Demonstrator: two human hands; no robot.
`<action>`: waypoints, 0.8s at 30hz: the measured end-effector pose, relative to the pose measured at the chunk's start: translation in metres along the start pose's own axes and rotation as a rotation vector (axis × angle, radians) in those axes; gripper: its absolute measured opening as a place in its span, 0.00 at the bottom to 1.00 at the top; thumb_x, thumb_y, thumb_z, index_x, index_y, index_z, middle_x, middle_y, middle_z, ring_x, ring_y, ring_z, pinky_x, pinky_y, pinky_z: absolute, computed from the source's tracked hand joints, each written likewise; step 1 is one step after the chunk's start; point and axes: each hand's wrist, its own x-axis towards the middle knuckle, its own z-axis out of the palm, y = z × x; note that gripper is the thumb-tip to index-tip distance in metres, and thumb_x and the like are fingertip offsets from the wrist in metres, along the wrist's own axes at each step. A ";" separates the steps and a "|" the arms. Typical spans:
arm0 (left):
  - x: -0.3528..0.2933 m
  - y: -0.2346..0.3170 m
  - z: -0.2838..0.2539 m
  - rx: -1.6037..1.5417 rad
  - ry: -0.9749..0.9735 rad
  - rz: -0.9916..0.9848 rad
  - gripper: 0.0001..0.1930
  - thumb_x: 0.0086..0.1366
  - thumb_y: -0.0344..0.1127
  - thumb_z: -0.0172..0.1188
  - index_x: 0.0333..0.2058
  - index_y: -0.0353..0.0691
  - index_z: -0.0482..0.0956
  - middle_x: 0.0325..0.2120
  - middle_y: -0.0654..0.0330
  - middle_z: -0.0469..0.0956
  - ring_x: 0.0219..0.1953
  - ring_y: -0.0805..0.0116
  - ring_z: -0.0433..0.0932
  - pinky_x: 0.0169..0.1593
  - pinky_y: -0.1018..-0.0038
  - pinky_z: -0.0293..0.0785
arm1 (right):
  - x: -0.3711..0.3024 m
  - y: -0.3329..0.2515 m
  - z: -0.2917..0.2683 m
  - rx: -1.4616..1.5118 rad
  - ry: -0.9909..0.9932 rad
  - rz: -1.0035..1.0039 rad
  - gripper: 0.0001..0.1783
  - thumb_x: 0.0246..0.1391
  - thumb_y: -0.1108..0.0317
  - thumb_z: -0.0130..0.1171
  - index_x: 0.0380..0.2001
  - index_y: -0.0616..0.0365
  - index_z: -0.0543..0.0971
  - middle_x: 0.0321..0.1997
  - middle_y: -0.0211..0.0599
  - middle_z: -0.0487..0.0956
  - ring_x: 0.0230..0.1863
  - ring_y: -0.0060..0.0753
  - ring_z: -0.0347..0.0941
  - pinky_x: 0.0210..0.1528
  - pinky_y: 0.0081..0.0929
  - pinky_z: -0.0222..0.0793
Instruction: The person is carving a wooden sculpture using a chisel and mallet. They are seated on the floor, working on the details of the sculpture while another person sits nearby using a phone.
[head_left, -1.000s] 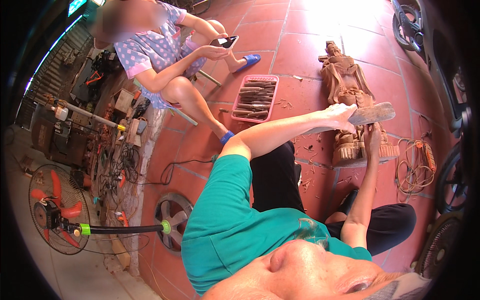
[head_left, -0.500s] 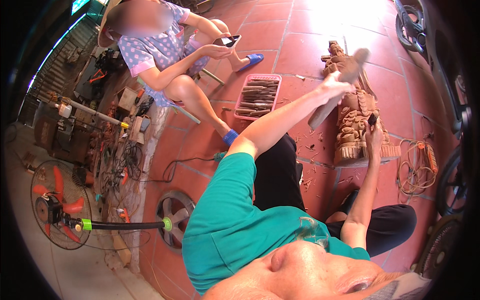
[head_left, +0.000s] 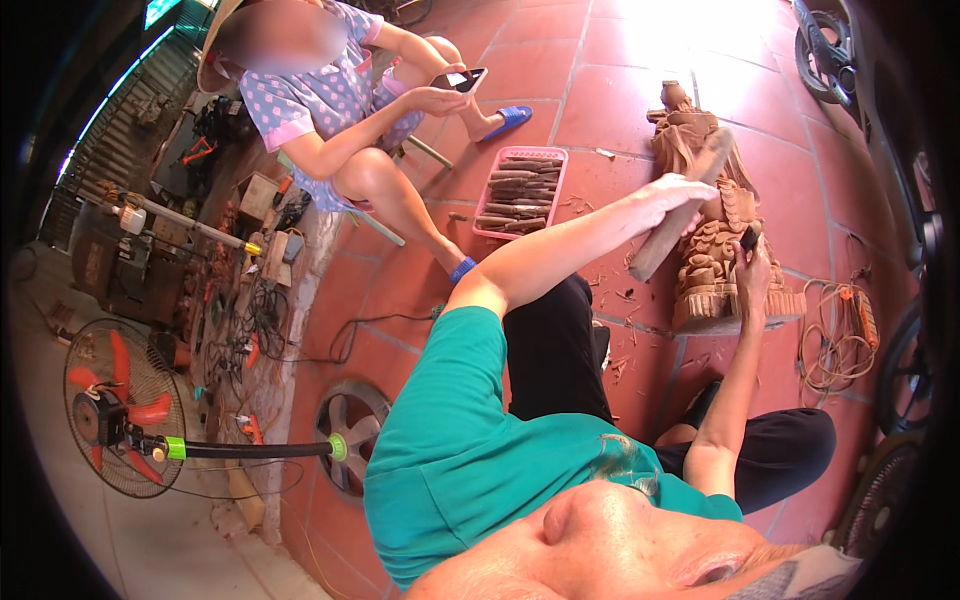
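My left hand [head_left: 672,203] is closed around the middle of a wooden mallet [head_left: 657,252], a plain thick stick held slanting over a brown wood carving [head_left: 705,262]. The carving lies on the floor tiles, with a figure at its far end and layered, curled relief toward its broad near base. My right hand [head_left: 753,277] is closed at the carving's right side around a small tool with a dark end [head_left: 750,237], which looks like a chisel. Its working tip is hidden. The mallet appears close to the tool; whether they touch I cannot tell.
Wood chips [head_left: 622,340] litter the tiles. A pink basket [head_left: 563,160] of carving tools stands beyond my left arm, near a seated person [head_left: 320,130] holding a phone [head_left: 460,80]. A fan [head_left: 120,410] stands left; a coiled cord [head_left: 835,345] and motorbike wheels are right.
My left hand and the mallet have come nearer and a little to the right, closer to my right hand. The mallet's far end was blurred and is now sharper. My right hand has barely moved.
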 end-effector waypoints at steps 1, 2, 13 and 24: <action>-0.002 -0.001 0.007 0.026 -0.047 0.003 0.21 0.58 0.44 0.73 0.40 0.41 0.72 0.21 0.59 0.77 0.18 0.70 0.77 0.20 0.71 0.76 | 0.000 -0.003 -0.002 0.000 -0.010 0.010 0.21 0.62 0.55 0.64 0.44 0.65 0.77 0.28 0.50 0.78 0.27 0.52 0.73 0.33 0.44 0.67; -0.005 -0.004 0.014 0.010 -0.083 0.030 0.20 0.57 0.43 0.74 0.38 0.42 0.72 0.22 0.61 0.76 0.18 0.71 0.77 0.21 0.72 0.75 | 0.001 -0.005 -0.004 -0.001 -0.019 0.020 0.21 0.62 0.55 0.64 0.44 0.65 0.77 0.28 0.50 0.79 0.28 0.52 0.73 0.33 0.44 0.68; -0.004 -0.012 0.034 0.181 -0.045 0.005 0.20 0.55 0.42 0.75 0.37 0.43 0.73 0.22 0.65 0.74 0.19 0.75 0.73 0.21 0.74 0.74 | 0.000 -0.014 -0.009 0.009 0.008 -0.002 0.20 0.64 0.56 0.62 0.49 0.63 0.76 0.31 0.51 0.80 0.31 0.53 0.76 0.36 0.43 0.70; -0.003 -0.014 0.033 0.177 -0.035 0.021 0.22 0.55 0.42 0.76 0.39 0.41 0.72 0.23 0.65 0.74 0.19 0.75 0.74 0.21 0.74 0.73 | 0.000 -0.014 -0.007 0.034 0.030 -0.021 0.21 0.64 0.56 0.61 0.48 0.64 0.76 0.32 0.52 0.80 0.32 0.54 0.77 0.37 0.44 0.70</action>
